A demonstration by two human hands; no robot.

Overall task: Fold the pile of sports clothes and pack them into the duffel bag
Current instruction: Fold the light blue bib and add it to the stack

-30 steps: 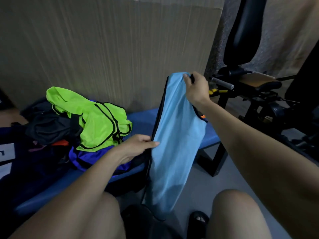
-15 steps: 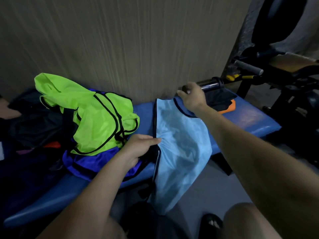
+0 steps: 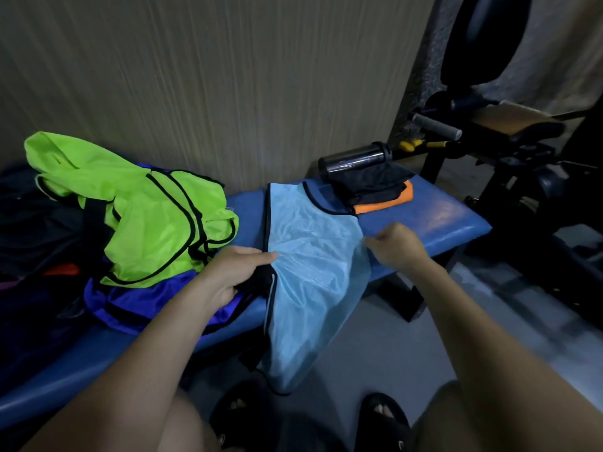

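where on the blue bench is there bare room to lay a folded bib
Bare padding shows on the blue padded bench at its right end, between the orange-and-black folded clothes and the bench's end. A narrow strip lies between the neon green mesh bib and the light blue mesh bib. The left half is crowded with piled clothes.

Gym room, blue padded bench [image 3: 424,220], black exercise machine [image 3: 509,151], shaker bottle [image 3: 355,159]

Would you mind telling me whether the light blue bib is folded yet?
Not yet: the light blue bib lies spread across the blue bench, its lower half hanging over the front edge.
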